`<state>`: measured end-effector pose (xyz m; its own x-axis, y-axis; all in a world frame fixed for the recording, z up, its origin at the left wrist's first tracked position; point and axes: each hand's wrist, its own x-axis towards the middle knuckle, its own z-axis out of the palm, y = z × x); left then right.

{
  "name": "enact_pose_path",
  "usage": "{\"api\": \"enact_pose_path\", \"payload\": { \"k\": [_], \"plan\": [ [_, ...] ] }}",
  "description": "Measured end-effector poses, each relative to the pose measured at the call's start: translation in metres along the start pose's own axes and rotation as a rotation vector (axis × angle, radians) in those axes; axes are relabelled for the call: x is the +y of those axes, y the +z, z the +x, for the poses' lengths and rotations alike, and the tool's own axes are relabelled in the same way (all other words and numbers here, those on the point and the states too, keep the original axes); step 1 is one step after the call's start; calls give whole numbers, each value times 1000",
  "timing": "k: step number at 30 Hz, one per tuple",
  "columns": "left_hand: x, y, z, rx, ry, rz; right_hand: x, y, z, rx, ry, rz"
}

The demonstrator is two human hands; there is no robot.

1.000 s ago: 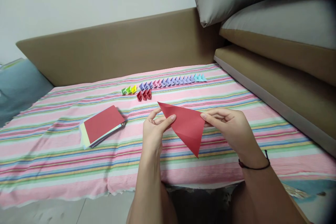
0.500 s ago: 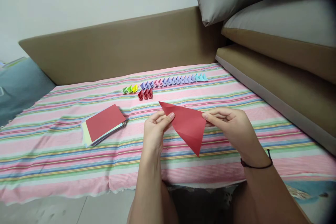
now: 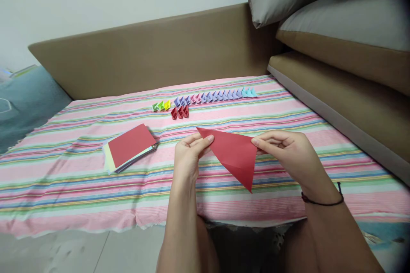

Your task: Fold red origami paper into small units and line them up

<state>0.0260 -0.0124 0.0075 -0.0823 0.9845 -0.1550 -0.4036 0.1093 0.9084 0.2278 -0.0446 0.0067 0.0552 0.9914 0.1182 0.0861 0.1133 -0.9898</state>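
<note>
A red sheet of paper [image 3: 235, 151], folded into a triangle, is held up between my two hands above the striped cloth. My left hand [image 3: 191, 153] pinches it near its left corner, thumb on top. At the upper right corner, my right hand [image 3: 288, 149] grips it between thumb and fingers. One point of the triangle hangs down toward me, and a crease runs across its lower part. Beyond it stand several small folded paper boats: red ones [image 3: 180, 112] in front, with a long row of purple, pink and blue ones [image 3: 221, 95] behind.
A stack of coloured paper [image 3: 132, 145], red on top, lies to the left on the striped cloth [image 3: 80, 187]. Green and yellow boats [image 3: 161, 106] sit beside the row. A brown backrest [image 3: 153, 51] closes off the back, and stacked cushions [image 3: 346, 51] rise at the right.
My view has shifted slightly, so the surroundings sit a little further right and up. Both hands keep hold of the red paper, now spread slightly wider apart.
</note>
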Motion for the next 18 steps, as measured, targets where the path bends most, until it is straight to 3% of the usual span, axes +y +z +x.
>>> {"api": "enact_pose_path", "payload": {
  "k": [5, 11, 18],
  "plan": [
    [0, -1, 1, 3, 12, 2, 3, 0, 1, 52, 8, 12],
    [-6, 9, -4, -121, -39, 27, -1, 7, 0, -18, 11, 2],
    [0, 0, 2, 1, -12, 10, -3, 2, -1, -17, -12, -46]
  ]
}}
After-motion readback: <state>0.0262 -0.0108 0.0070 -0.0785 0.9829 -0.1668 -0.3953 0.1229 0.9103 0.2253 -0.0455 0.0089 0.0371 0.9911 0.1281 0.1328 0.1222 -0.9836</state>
